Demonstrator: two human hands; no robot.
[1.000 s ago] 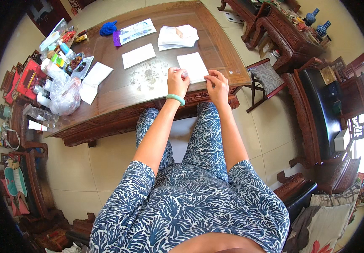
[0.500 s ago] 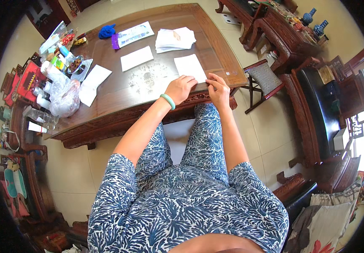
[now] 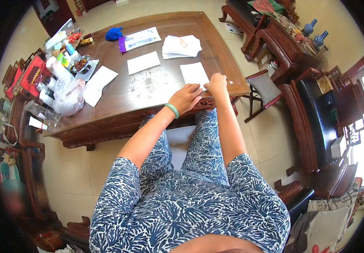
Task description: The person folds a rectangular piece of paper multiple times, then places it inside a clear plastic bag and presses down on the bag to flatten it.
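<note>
A white sheet of paper (image 3: 193, 73) lies at the table's near edge, right of the middle. My right hand (image 3: 216, 84) is closed in a pinch at its near right corner. Beside it my left hand (image 3: 185, 99), with a green bangle (image 3: 173, 110) on the wrist, has bent fingers gripping the sheet's near edge. The fingertips of both hands almost meet, and they hide that edge. Behind the sheet is a stack of white papers (image 3: 181, 47). Another folded white paper (image 3: 143, 63) lies to its left.
On the wooden table (image 3: 118, 92) are a purple-and-white packet (image 3: 140, 39), a blue cloth bundle (image 3: 114, 33) and an opened white paper (image 3: 100, 85). Bottles and a clear plastic bag (image 3: 69, 99) crowd its left end. A folding stool (image 3: 264, 87) stands at the right.
My left hand has slid off the sheet toward its near edge, closer to my right hand. The right hand's fingers have closed at the corner. The view has shifted slightly.
</note>
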